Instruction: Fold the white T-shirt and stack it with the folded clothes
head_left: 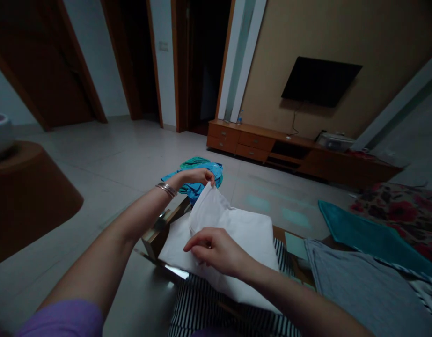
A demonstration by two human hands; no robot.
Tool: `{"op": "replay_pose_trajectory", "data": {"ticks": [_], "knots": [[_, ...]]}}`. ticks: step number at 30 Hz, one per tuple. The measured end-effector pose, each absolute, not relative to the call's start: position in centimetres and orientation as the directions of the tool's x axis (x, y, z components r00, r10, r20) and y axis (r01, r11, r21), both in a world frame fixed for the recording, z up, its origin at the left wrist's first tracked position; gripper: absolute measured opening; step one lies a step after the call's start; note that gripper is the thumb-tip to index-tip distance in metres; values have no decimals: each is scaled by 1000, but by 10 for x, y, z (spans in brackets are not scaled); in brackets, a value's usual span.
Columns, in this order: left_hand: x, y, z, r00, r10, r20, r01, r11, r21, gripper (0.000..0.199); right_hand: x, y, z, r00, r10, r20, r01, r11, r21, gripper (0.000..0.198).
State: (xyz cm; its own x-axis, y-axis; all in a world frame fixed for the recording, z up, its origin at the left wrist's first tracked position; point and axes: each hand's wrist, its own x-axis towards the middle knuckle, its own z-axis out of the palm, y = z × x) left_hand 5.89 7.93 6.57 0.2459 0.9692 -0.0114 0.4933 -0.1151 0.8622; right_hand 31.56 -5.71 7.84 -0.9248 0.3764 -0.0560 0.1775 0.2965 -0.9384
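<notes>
A white cloth (249, 229) lies partly folded across a low wooden table and striped fabric, in front of me. My left hand (201, 176), with bangles at the wrist, pinches one corner of it and lifts that corner into a peak. Over the near part of the cloth is my right hand (217, 252), its fingers curled and the thumb close to the index finger. What lies between those fingers, if anything, is hidden. Black-and-white striped fabric (194, 304) shows beneath the cloth's near edge.
Blue and green clothes (216, 169) are heaped beyond my left hand. To the right lie a grey garment (363, 285), a teal cloth (363, 229) and floral fabric (405, 210). A brown piece of furniture (29, 196) stands at left, a TV cabinet (254, 142) along the far wall.
</notes>
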Motion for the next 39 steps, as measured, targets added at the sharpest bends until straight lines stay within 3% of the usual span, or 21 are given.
{"op": "replay_pose_trajectory", "data": {"ticks": [3, 7, 19, 22, 26, 28, 30, 33, 36, 39], "knots": [[35, 67, 24, 270, 959, -85, 448, -47, 893, 12, 295, -62, 57, -928, 362, -89, 233, 375, -897, 31], [16, 55, -11, 213, 974, -79, 440, -23, 898, 15, 282, -69, 46, -921, 372, -113, 278, 427, -860, 30], [5, 45, 7, 92, 991, -99, 412, 52, 910, 18, 270, -75, 44, -951, 308, 2, 172, 537, -826, 29], [2, 42, 1, 28, 989, -143, 533, 106, 839, 18, 271, -79, 35, -978, 207, 6, 120, 592, -797, 32], [3, 36, -4, -152, 973, -173, 757, 227, 613, 13, 289, -72, 31, -992, 125, 24, 65, 659, -749, 33], [13, 30, -2, -239, 964, -114, 801, 262, 539, 18, 303, -58, 33, -982, 176, 73, 69, 687, -723, 29], [36, 21, 2, -287, 957, 32, 869, 246, 428, 26, 318, -37, 35, -946, 302, 118, 140, 709, -691, 28], [91, 6, -3, -132, 960, 246, 982, 93, 167, 35, 339, -3, 32, -831, 534, 156, 356, 726, -589, 32], [147, -6, -23, 87, 966, 245, 992, -105, 64, 40, 355, 25, 18, -727, 666, 167, 554, 713, -430, 34], [171, -5, -49, 146, 969, 199, 987, -157, 43, 47, 367, 47, -7, -689, 699, 190, 632, 708, -315, 31]]}}
